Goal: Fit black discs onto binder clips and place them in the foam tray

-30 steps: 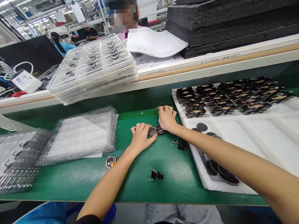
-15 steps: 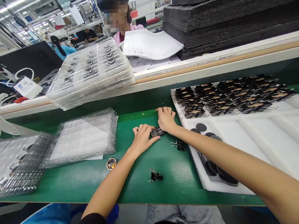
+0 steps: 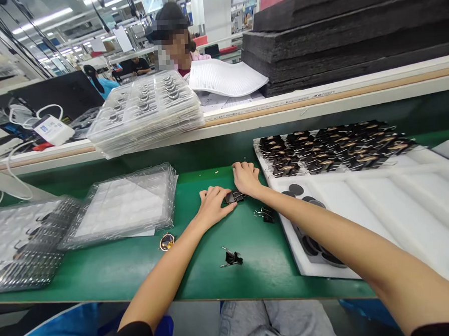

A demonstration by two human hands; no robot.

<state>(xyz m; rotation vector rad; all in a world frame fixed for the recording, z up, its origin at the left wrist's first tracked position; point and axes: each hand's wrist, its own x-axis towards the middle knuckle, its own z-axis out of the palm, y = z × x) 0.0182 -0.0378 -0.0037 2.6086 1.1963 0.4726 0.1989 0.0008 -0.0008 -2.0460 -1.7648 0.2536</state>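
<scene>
My left hand (image 3: 214, 207) is closed, pinching a dark round disc (image 3: 229, 198) between thumb and finger just over the green bench. A black binder clip (image 3: 238, 196) sits on the disc's right side. My right hand (image 3: 246, 178) is curled around the clip's wire handles; its thumb side is partly hidden. Another black binder clip (image 3: 265, 214) lies just below my right wrist, and a further binder clip (image 3: 233, 258) lies nearer the front edge. Left of my left forearm rests a round watch head (image 3: 167, 241) with a gold-coloured rim.
A white foam tray (image 3: 342, 192) on the right carries rows of clipped pieces and loose dark discs (image 3: 296, 189). Clear plastic trays (image 3: 124, 206) are stacked at left, more (image 3: 146, 114) on the shelf. Beyond the shelf sits a co-worker (image 3: 176, 45), beside black foam sheets (image 3: 334, 42).
The camera view has shifted slightly. Both hands stay at the disc and clip, which appears turned a little, its handles now nearer my right fingers.
</scene>
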